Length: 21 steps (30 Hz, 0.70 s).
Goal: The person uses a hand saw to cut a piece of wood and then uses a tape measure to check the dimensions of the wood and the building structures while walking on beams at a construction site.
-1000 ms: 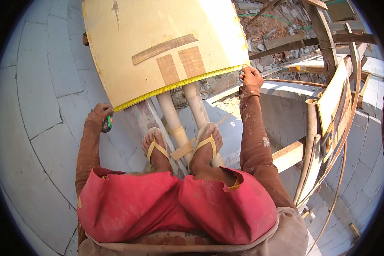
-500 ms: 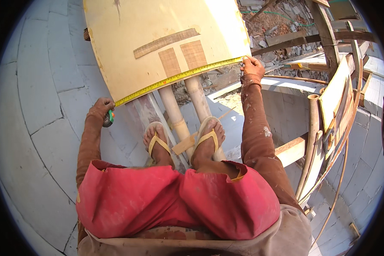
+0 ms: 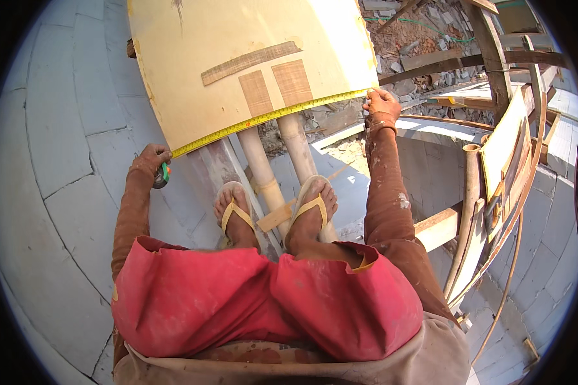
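Observation:
A yellow tape measure is stretched along the near edge of a pale plywood board. My left hand is closed at the board's near left corner, holding the tape by its green and dark case, which hangs beneath the fingers. At the near right corner, my right hand pinches the other end of the tape. Three brown wood pieces lie on the board: a long strip and two short blocks, one of them the right block.
Under my sandalled feet run bamboo poles and a pale beam. A block wall stands on the left. To the right are upright bamboo, timber framing and a leaning board. Rubble lies below at the back.
The tape sits slightly lower at its right end, now closer along the board's edge. My hands have shifted only a little, both still on the tape.

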Tool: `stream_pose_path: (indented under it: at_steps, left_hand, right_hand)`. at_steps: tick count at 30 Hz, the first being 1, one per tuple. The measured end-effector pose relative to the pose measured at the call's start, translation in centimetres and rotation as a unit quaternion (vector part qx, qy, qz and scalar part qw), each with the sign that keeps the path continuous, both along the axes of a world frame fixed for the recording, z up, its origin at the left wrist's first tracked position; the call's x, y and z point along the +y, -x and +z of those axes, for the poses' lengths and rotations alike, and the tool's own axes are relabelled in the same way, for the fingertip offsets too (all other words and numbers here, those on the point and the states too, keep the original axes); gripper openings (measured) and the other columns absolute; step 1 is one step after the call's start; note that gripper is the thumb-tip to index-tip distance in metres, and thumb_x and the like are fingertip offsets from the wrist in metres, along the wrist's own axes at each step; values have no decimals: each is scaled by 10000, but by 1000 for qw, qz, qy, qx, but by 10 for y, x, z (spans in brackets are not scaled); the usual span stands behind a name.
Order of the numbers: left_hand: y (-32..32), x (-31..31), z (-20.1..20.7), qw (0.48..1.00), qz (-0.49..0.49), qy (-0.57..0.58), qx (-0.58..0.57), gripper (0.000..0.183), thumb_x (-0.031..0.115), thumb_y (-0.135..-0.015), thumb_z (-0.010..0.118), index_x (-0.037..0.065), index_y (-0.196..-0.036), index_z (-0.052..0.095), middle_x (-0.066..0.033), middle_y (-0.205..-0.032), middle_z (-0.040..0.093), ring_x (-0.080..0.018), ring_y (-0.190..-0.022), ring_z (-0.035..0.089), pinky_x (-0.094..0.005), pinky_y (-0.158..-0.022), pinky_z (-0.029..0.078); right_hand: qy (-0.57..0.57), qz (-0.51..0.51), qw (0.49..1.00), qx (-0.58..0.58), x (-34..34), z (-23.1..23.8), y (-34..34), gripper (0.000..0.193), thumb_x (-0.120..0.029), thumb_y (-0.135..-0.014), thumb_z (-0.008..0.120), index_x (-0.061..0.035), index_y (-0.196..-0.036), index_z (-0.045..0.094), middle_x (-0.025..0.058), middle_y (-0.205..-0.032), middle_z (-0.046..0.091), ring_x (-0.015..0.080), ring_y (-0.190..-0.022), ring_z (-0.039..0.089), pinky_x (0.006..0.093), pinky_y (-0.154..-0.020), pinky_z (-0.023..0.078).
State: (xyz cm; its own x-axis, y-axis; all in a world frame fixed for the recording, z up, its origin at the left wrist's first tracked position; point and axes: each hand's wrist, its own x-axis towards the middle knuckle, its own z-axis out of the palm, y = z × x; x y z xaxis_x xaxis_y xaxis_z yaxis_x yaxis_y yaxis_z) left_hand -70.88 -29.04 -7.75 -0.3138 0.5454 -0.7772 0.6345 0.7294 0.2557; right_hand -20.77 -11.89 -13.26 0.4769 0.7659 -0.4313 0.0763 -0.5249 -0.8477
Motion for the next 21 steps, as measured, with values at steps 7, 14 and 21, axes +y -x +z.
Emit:
stream_pose_path:
  at_steps: [7, 14, 21]
  left_hand:
    - [-9, 4, 6, 1000, -19, -5, -18, 164, 237, -780, 599, 76, -791, 629, -9, -718, 619, -116, -679, 541, -266, -683, 414]
    - [6, -1, -8, 999, -22, -9, -26, 170, 240, -785, 593, 73, -790, 624, -6, -715, 612, -113, -684, 537, -266, -686, 415]
    - [10, -7, -13, 999, -10, -8, -32, 158, 237, -777, 593, 82, -784, 626, 0, -717, 611, -107, -682, 534, -260, -672, 413]
  right_hand:
    - [-24, -43, 997, 55, -2, -8, 3, 137, -38, -754, 613, -5, -887, 621, 83, -704, 616, 103, -530, 572, 221, -499, 502]
    - [-59, 39, 996, -50, -21, -4, 1, 185, -57, -766, 573, -72, -941, 629, 102, -816, 627, 151, -650, 601, 282, -605, 508]
    - [-221, 277, 767, -536, -27, 23, -9, 227, -114, -684, 662, -200, -893, 654, -19, -956, 593, 215, -870, 536, 378, -766, 417]
